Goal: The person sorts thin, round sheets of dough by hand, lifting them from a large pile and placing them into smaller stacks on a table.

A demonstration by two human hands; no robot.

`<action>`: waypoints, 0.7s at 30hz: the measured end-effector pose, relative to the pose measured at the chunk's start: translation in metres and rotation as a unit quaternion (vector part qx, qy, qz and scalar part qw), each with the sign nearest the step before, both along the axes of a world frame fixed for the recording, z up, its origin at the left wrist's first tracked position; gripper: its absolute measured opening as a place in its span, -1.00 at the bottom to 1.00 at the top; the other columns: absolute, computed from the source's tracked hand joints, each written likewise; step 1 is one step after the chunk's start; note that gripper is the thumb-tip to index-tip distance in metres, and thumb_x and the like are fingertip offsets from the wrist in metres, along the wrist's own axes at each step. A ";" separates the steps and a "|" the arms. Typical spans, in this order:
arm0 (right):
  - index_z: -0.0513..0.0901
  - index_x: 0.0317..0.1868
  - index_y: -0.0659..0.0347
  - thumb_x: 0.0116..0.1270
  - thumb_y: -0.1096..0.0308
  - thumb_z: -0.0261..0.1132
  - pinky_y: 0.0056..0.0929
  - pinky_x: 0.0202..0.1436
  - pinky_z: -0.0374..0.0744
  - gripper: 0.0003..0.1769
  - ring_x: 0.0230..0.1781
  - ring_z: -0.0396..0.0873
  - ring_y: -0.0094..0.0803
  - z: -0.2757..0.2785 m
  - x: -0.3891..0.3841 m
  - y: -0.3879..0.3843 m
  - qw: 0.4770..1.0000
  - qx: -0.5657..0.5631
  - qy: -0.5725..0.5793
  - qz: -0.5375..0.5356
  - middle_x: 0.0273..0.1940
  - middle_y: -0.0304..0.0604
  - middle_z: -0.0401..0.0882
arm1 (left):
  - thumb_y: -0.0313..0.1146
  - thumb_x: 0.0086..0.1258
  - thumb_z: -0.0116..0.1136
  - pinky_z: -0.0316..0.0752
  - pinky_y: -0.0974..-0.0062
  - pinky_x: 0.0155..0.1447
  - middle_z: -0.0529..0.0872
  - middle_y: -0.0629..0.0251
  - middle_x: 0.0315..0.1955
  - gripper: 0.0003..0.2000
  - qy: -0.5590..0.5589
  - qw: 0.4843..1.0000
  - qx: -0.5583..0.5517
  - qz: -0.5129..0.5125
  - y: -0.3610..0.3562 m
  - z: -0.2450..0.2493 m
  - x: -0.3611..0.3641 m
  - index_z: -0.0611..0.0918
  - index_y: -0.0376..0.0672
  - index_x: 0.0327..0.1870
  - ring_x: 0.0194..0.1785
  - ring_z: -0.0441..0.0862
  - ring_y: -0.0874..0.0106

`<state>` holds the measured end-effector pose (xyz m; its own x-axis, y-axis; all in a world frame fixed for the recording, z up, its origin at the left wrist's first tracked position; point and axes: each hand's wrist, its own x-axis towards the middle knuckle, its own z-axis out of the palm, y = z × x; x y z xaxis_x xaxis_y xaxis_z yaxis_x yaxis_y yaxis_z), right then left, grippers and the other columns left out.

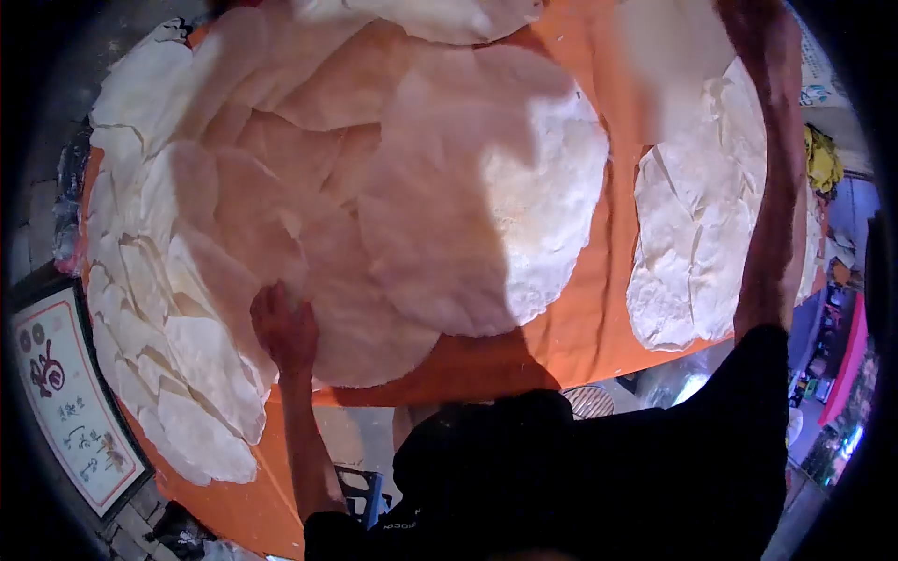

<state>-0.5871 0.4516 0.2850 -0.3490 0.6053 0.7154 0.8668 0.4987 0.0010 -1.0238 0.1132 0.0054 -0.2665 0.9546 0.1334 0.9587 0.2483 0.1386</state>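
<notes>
Thin, round, pale flatbreads lie overlapped across an orange cloth [599, 280]. My left hand [283, 327] is at the lower left of the middle group, its fingers bent and closed at the edge of a thin flatbread [369, 341]. A large round flatbread [552, 196] lies to the right of that hand, half in shadow and half brightly lit. My right arm reaches up along the right side, and its hand is beyond the top of the view. Beside that forearm is a motion-blurred flatbread [673, 65], above a wrinkled stack of flatbreads [692, 252].
More overlapping flatbreads [201, 374] run down the left side of the cloth. A framed sheet of calligraphy [75, 402] leans at the far left. A blue stool [372, 496] shows below the front edge, and a yellow bundle [823, 159] sits at the right.
</notes>
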 end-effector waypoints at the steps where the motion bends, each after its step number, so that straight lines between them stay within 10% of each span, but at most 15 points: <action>1: 0.49 -0.46 0.29 0.32 0.30 0.26 -0.15 -0.44 0.44 -0.73 -0.57 0.47 -0.12 0.002 -0.004 -0.005 0.997 0.048 -0.062 -0.011 -0.62 -0.02 0.39 | -0.36 0.17 0.27 0.37 0.04 0.30 0.55 -0.10 0.09 -0.56 -0.002 1.000 0.004 -0.006 0.002 0.000 -0.002 0.57 -0.31 0.08 0.19 0.45 -0.07; 3: 0.57 -0.07 0.29 0.32 0.46 0.20 -0.27 -0.20 0.58 -0.80 -0.26 0.59 -0.27 -0.029 -0.011 -0.038 0.977 -0.211 -0.036 0.026 -0.17 -0.16 0.56 | -0.37 0.18 0.25 0.43 0.06 0.23 0.59 -0.05 0.03 -0.62 0.014 0.999 0.027 -0.027 0.002 -0.005 -0.010 0.58 -0.30 0.03 0.13 0.49 -0.04; 7: 0.59 -0.25 0.20 0.01 0.46 0.34 -0.14 -0.21 0.61 -0.77 -0.23 0.62 -0.13 -0.113 -0.062 -0.115 0.919 -0.234 -0.271 0.165 -0.24 -0.07 0.60 | -0.31 0.29 0.22 0.51 0.17 0.14 0.66 0.02 -0.01 -0.70 0.080 0.996 -0.035 -0.014 -0.002 -0.007 -0.034 0.61 -0.28 -0.02 0.08 0.58 0.04; 10: 0.61 -0.17 0.24 0.12 0.10 0.43 -0.03 -0.15 0.60 -0.59 -0.18 0.64 0.00 -0.161 -0.069 -0.140 0.724 -0.568 -0.217 0.326 -0.29 0.05 0.62 | -0.31 0.48 0.05 0.55 0.25 -0.07 0.68 0.04 -0.26 -0.79 -0.147 0.977 0.103 0.114 -0.003 0.036 -0.045 0.61 -0.28 -0.11 -0.19 0.63 0.03; 12: 0.63 -0.11 0.22 0.09 0.03 0.46 -0.03 -0.11 0.60 -0.51 -0.14 0.64 0.02 -0.182 -0.087 -0.115 0.733 -0.569 -0.182 0.324 -0.25 0.04 0.65 | -0.27 0.57 -0.06 0.54 0.29 -0.09 0.69 0.03 -0.29 -0.73 -0.161 0.962 0.125 0.181 -0.013 0.051 -0.064 0.61 -0.29 -0.12 -0.22 0.65 0.07; 15: 0.65 -0.03 0.21 0.11 0.14 0.48 -0.14 0.01 0.59 -0.53 -0.08 0.64 -0.05 -0.218 -0.131 -0.017 0.901 -0.378 -0.061 0.203 -0.13 0.01 0.68 | -0.24 0.56 -0.03 0.56 0.27 -0.10 0.71 0.04 -0.26 -0.71 -0.066 0.968 0.189 0.154 0.001 0.111 -0.048 0.60 -0.33 -0.13 -0.22 0.67 0.12; 19: 0.63 0.06 0.21 0.26 0.07 0.37 -0.21 -0.05 0.61 -0.52 -0.19 0.66 -0.15 -0.247 -0.188 0.089 0.949 -0.302 -0.089 0.028 -0.21 0.00 0.69 | -0.23 0.54 -0.03 0.58 0.24 -0.05 0.71 -0.01 -0.20 -0.71 -0.182 0.961 0.173 0.112 0.027 0.139 -0.002 0.60 -0.32 -0.15 -0.16 0.68 0.08; 21: 0.57 -0.32 0.26 0.27 0.17 0.32 -0.13 -0.32 0.54 -0.71 -0.41 0.60 -0.13 -0.281 -0.190 0.120 0.971 -0.217 -0.081 0.057 -0.47 -0.01 0.55 | -0.24 0.49 -0.07 0.59 0.25 -0.03 0.70 0.00 -0.13 -0.76 -0.189 0.968 0.156 -0.054 0.048 0.143 0.026 0.54 -0.24 -0.18 -0.12 0.68 0.03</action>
<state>-0.7771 0.5716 0.0045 -0.5182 0.7884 0.3316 0.8118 0.5754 -0.0994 -0.9978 0.1611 0.1482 -0.2543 0.9082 0.3324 0.8426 0.0393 0.5370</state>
